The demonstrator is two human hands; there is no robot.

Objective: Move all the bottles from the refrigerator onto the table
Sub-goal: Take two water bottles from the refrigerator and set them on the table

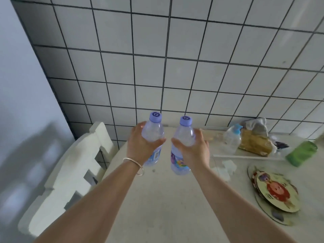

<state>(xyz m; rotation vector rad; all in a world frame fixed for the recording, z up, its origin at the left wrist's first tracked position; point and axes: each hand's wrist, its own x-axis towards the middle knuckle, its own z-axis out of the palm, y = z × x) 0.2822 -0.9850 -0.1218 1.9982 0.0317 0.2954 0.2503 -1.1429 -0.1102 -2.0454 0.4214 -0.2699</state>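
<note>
I hold two clear plastic bottles with purple caps, upright and side by side, over the pale table (157,199). My left hand (140,144), with a thin bracelet at the wrist, grips the left bottle (154,130) around its upper body. My right hand (194,148) grips the right bottle (184,135) the same way. The bottles' lower ends hang close to the tabletop; whether they touch it I cannot tell. The refrigerator is out of view.
A white chair (73,165) stands at the table's left edge. At the back right lie a small bottle with a blue cap (232,137), a brown paper bag (256,144), a green container (301,153) and round picture coasters (277,192). A tiled wall rises behind.
</note>
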